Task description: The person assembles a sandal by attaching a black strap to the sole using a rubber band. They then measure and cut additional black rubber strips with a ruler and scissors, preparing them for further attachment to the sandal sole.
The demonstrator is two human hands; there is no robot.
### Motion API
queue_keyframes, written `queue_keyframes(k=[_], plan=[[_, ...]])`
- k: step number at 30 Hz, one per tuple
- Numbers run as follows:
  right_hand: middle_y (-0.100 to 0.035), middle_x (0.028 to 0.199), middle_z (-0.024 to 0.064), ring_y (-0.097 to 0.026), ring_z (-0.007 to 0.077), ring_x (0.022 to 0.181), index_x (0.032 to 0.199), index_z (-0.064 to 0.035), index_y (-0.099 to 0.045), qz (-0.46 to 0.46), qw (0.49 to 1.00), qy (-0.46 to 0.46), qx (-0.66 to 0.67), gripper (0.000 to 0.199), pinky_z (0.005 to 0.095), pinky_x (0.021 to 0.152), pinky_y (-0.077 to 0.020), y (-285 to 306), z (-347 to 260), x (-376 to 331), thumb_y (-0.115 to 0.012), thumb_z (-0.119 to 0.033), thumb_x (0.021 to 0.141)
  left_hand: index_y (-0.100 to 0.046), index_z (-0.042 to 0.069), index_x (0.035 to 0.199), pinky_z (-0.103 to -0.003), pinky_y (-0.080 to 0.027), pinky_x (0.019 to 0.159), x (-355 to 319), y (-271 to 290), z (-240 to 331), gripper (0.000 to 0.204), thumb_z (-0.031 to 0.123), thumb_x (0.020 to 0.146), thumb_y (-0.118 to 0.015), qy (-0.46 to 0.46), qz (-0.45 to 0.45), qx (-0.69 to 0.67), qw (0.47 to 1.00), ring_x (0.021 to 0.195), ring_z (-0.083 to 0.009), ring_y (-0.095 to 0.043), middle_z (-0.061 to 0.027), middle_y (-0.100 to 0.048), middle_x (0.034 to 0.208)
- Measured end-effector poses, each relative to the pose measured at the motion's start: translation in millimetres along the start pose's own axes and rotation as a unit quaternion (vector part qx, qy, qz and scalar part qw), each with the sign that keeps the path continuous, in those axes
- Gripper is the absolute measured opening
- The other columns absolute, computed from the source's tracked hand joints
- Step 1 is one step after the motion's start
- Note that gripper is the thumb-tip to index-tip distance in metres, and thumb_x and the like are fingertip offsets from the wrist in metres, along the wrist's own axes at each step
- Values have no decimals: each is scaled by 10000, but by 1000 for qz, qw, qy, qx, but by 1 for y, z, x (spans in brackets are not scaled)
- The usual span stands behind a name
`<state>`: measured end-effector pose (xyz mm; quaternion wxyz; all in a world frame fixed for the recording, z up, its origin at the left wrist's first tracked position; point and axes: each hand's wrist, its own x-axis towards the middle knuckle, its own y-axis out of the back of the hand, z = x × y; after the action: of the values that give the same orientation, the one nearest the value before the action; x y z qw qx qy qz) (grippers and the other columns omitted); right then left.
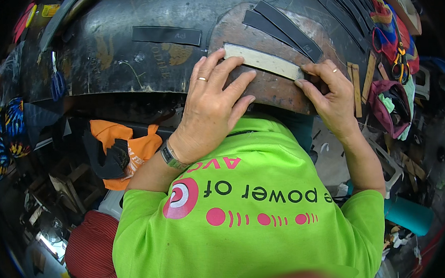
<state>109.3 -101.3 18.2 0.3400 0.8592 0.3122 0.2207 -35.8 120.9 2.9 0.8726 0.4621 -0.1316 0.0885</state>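
Observation:
A pale, slightly curved strip (264, 61) with a dark edge lies across a worn brown slab (273, 91). My left hand (215, 96) reaches over its left end with spread fingers, the fingertips resting at or beside it. The thumb stays apart from the strip. At the opposite end, my right hand (331, 89) pinches the strip's corner between thumb and curled index finger. Just beyond it, two black strips (288, 30) lie partly overlapping on the slab. Another black strip (166, 36) rests flat to the left. What the strip is made of I cannot tell.
The slab sits on a black-covered worktable (105, 54). Several long black strips (344, 9) lie at the far right, near colourful knitted gloves (385, 27) and orange-handled scissors (400, 66). Blue-handled scissors (57, 84) are at the left. An orange bag (141, 146) is below the table edge.

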Motion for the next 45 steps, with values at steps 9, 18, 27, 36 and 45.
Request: queue_keyframes(k=[9, 18, 27, 36, 45], plan=[[-644, 826, 120, -657, 232, 686, 977, 4, -685, 1, 1000, 1, -3, 225, 316, 617, -512, -5, -3, -1, -808, -50, 797, -641, 199, 1316, -556, -385, 1087, 5, 6, 8, 672, 273, 693, -880, -26, -71, 84, 994, 1344, -412, -385, -65, -516, 1411], [-667, 903, 90, -622, 162, 812, 1057, 15, -705, 24, 992, 24, 120, 149, 265, 751, -485, 11, 15, 4, -671, -89, 956, -573, 276, 1428, -541, -360, 1128, 7, 9, 7, 777, 310, 705, -856, -20, -131, 132, 982, 1368, -406, -374, -32, -472, 1497], [-672, 1077, 82, -658, 137, 874, 1180, 13, -646, 10, 906, -149, 395, 276, 234, 813, -509, 29, 17, -11, -474, -184, 1094, -495, 323, 1492, -619, -369, 1077, 7, 1, 9, 836, 237, 735, -840, -33, -149, 150, 977, 1345, -468, -352, -81, -423, 1474], [-684, 1078, 92, -701, 178, 1020, 1183, 36, -608, 15, 928, -80, 363, 176, 280, 908, -552, 8, 17, -10, -568, 16, 1013, -494, 356, 1493, -668, -376, 1054, 10, -8, 10, 709, 73, 855, -615, -62, -126, 207, 968, 1273, -494, -386, -128, -444, 1387], [-679, 943, 162, -685, 316, 835, 1041, 3, -617, 21, 984, 177, -19, 234, 367, 724, -571, -7, 11, -4, -669, 69, 823, -515, 357, 1481, -672, -360, 1054, 9, -9, 10, 700, 54, 856, -595, -61, -118, 194, 972, 1260, -499, -385, -129, -438, 1379]])
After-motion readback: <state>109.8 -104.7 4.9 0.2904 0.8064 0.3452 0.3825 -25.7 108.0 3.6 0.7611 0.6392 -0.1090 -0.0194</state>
